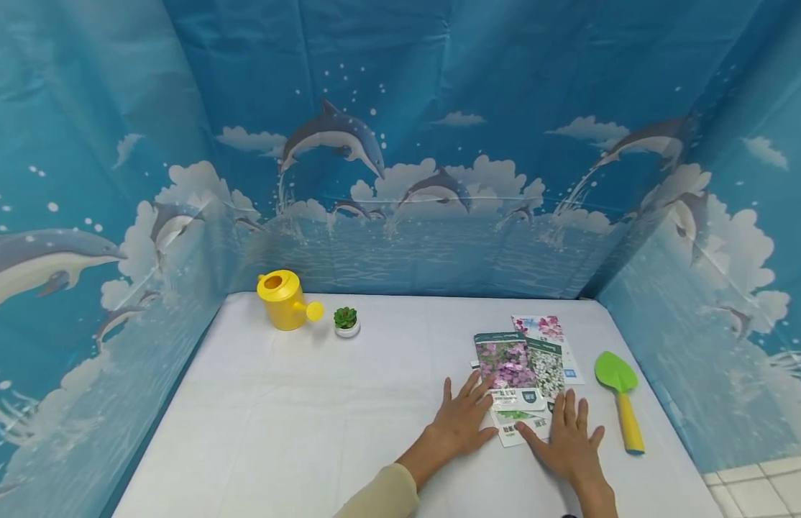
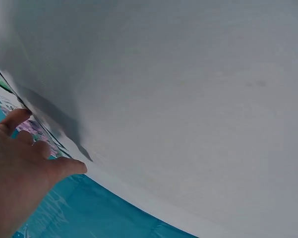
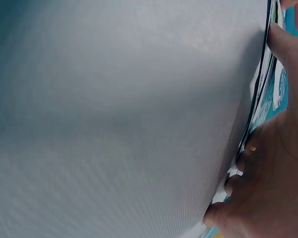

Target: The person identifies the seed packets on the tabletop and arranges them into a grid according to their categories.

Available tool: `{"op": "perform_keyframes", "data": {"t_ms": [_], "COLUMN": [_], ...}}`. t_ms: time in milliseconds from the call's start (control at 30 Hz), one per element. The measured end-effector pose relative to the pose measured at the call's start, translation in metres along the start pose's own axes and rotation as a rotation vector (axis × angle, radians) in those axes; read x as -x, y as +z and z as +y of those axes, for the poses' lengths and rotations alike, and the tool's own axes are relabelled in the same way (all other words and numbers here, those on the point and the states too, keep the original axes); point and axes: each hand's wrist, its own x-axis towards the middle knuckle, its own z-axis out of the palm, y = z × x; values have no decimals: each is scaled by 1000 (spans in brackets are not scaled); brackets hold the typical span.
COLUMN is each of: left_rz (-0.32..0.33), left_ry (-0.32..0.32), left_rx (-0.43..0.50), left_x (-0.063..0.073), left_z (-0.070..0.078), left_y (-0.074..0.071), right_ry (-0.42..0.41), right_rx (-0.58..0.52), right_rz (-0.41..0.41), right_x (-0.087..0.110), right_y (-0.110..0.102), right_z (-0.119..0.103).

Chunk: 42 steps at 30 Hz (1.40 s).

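Observation:
Several flower seed packets lie overlapping in a loose pile on the white table at the right. On top is a packet with purple flowers point(image 1: 506, 362). A white-flower packet point(image 1: 546, 368) shows from under its right side, a pink-flower packet point(image 1: 548, 329) sticks out at the back, and a packet with green leaves point(image 1: 522, 426) at the front. My left hand point(image 1: 460, 421), fingers spread, rests at the pile's left edge with fingertips on the purple-flower packet. My right hand point(image 1: 571, 444), also spread, lies at the front right, thumb by the green-leaf packet and fingertips by the white-flower one.
Right of the pile lies a toy trowel point(image 1: 625, 410) with a green blade and yellow handle. A yellow watering can point(image 1: 282, 301) and a small potted succulent point(image 1: 346, 321) stand at the back left. A dolphin-print curtain point(image 1: 400, 244) surrounds the table's back and sides.

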Motion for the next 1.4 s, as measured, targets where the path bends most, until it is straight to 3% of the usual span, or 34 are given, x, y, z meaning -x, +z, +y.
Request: {"op": "perform_keyframes", "data": {"t_ms": [233, 533, 933, 1233, 1400], "left_rz": [-21, -51, -5, -18, -3], "left_ry": [22, -30, 8, -43, -54], "left_rx": [18, -224, -68, -143, -140], "left_x": [3, 8, 14, 17, 22], "left_z": [-4, -1, -10, -11, -11], "left_y": [0, 0, 0, -1, 0], "right_ry": [0, 1, 2, 6, 9], "right_rx": [12, 3, 13, 6, 10], "right_rz": [-1, 2, -1, -6, -10], "right_x": [0, 0, 1, 1, 0], "right_y": [-2, 0, 0, 0, -1], "right_z": [-3, -3, -2, -1, -2]}}
